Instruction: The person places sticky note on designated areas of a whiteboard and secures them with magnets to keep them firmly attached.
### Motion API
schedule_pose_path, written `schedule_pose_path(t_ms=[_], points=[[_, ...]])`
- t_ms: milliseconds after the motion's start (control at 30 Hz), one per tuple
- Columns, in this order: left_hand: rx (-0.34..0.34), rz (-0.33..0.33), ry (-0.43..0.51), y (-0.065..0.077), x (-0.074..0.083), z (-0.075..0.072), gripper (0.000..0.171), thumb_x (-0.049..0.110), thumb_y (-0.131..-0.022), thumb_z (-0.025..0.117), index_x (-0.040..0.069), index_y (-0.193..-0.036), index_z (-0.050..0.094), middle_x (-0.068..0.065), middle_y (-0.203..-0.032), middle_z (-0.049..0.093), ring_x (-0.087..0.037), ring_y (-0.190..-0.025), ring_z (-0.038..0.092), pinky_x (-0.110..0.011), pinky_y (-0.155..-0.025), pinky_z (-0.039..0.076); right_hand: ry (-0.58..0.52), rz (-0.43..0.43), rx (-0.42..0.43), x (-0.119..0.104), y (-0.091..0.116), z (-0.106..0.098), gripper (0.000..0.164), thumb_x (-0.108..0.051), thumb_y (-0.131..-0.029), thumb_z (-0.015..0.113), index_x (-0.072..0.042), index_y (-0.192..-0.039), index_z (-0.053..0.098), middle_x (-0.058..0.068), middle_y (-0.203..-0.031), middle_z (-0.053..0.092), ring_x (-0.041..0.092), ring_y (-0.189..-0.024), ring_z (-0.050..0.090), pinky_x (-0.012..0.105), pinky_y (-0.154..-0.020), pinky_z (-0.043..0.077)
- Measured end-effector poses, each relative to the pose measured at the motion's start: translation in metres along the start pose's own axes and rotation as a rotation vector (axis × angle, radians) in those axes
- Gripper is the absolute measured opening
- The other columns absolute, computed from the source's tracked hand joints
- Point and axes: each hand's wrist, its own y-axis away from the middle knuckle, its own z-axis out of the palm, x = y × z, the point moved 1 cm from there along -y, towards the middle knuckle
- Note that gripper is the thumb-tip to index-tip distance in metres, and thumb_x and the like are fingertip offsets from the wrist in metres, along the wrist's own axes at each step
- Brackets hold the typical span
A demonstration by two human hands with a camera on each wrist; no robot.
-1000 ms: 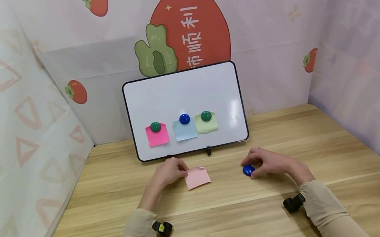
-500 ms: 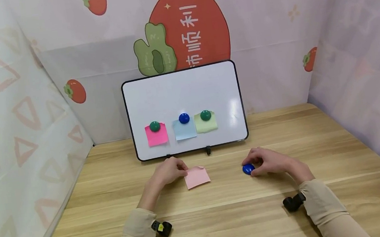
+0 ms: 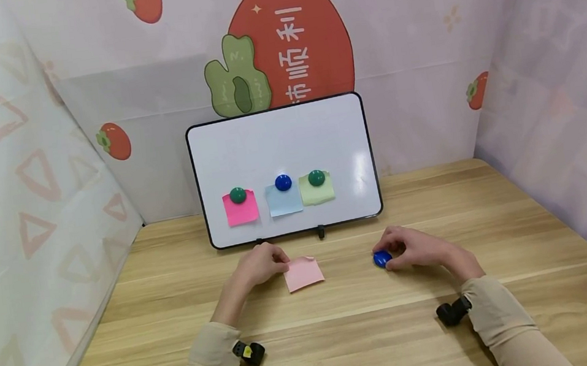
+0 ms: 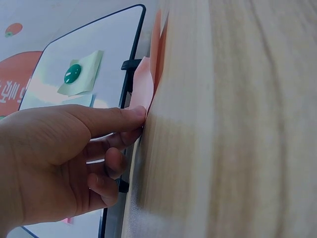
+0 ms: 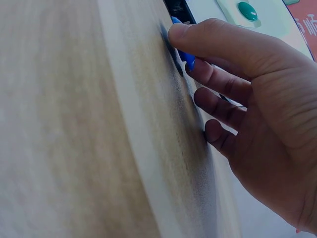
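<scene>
Between thumb and fingertips my left hand (image 3: 261,264) pinches the left edge of a pale pink sticky note (image 3: 304,274), low over the table. In the left wrist view the note (image 4: 142,83) looks bent upward near the thumb. Over on the right, my right hand (image 3: 416,247) holds a round blue magnet (image 3: 382,259) by its edges; the right wrist view shows the magnet (image 5: 186,55) slightly off the wood, with a shadow beneath it. Behind both hands a whiteboard (image 3: 279,141) carries a bright pink note (image 3: 242,212), a light blue note (image 3: 284,202) and a light green note (image 3: 317,192).
Two green magnets, one over the pink note (image 3: 237,195) and one over the green note (image 3: 317,178), and a blue magnet (image 3: 283,182) pin the notes. Black feet (image 3: 321,231) support the board on the wooden table (image 3: 316,353). Printed cloth (image 3: 410,56) encloses the back and sides.
The blue magnet in my right hand has risen slightly and tilted. My left hand and the pale pink note have stayed nearly still. The head view has shifted a little.
</scene>
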Motion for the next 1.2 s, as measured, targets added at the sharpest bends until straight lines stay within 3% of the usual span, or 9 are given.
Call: schedule_pose_path(t_ms=[1200], points=[[-0.03,0.058,0.064,-0.0031,-0.0038,-0.0011,0.008,0.023,-0.097,0.064,0.019,-0.094,0.07,0.004,-0.09,0.065,-0.012,-0.081,0.054,-0.031,-0.076,0.044,-0.022,0.016,0.017,0.0022,-0.0004,0.0003,0.039,-0.025,-0.087,0.075,-0.013,-0.123,0.069,0.003,-0.113,0.059,0.02,-0.101,0.052,0.028,-0.087,0.044]])
